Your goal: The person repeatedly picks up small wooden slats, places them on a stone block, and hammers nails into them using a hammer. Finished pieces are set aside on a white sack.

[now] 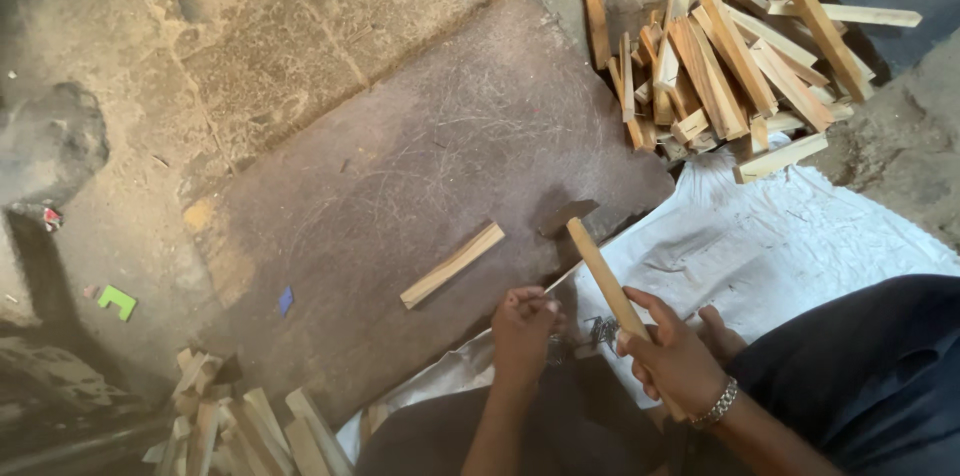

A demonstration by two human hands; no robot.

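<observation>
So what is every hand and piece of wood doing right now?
Left hand: fingers curled shut, over the small dark nails.
Right hand: gripping the hammer handle.
Hammer head: raised just above the board.
Single wood strip: lying flat on the dark board, untouched.
Far stick pile: loose heap.
Near stick pile: loose heap.
White sheet: spread out, wrinkled.

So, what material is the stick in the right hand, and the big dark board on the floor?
The stick in the right hand looks like bare, unpainted wood: pale tan with a squared end. The dark board could be worn wood or stone; its brown, matte surface is covered in fine scratches, so I cannot tell which.
</observation>
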